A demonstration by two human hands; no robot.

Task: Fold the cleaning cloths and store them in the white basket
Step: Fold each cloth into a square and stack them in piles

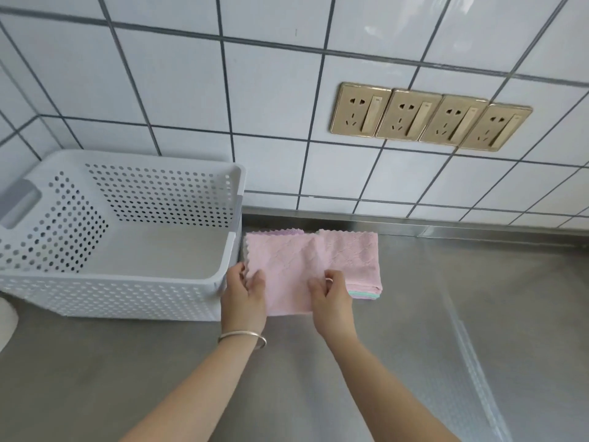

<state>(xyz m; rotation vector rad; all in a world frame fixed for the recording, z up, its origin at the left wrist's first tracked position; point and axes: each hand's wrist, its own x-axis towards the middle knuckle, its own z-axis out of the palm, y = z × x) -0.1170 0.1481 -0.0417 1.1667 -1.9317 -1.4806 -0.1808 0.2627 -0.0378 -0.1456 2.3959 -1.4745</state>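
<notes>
Both hands [245, 290] [330, 296] pinching pink cloth [285, 269], basket [127, 295] beside

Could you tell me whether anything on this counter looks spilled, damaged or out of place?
Nothing stands out. The white basket sits upright and holds no cloths yet, both hands, left and right, hold the pink cloth, and a neat cloth stack lies beside it.

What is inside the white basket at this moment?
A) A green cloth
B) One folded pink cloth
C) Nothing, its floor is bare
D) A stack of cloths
C: the floor of the white basket shows bare, while the pink cloth lies on the counter beside it, held by the left hand and the right hand.
</notes>
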